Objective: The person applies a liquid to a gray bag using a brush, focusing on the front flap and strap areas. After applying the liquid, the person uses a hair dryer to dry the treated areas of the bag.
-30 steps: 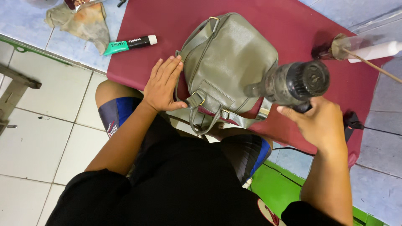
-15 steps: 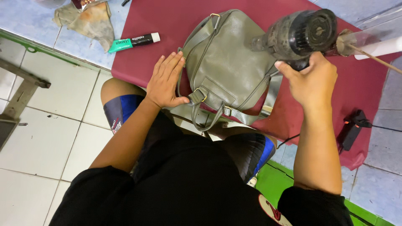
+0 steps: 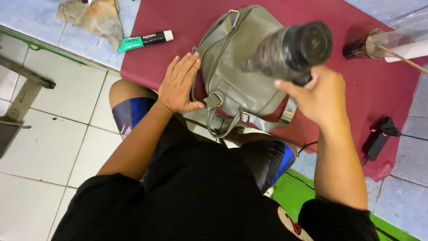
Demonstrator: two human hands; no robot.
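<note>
A grey-green leather bag (image 3: 240,67) lies on a dark red cloth (image 3: 178,35). My left hand (image 3: 179,85) rests flat against the bag's left side, fingers together and thumb hooked near a strap buckle. My right hand (image 3: 322,96) grips the handle of a dark, barrel-shaped blower tool (image 3: 292,47) and holds it over the bag, nozzle pointing left towards the leather. The bag's straps (image 3: 232,122) hang off the cloth's near edge above my knees.
A green-and-black tube with a white cap (image 3: 143,40) lies at the cloth's left corner, beside a crumpled dirty rag (image 3: 91,15). A clear tube with a thin stick (image 3: 392,44) lies at the right. A black plug adapter (image 3: 379,138) sits near the right edge. White tiled floor lies at the left.
My right hand has carried the blower tool from the bag's right side up and leftwards until it hangs over the bag. My left hand has stayed on the bag.
</note>
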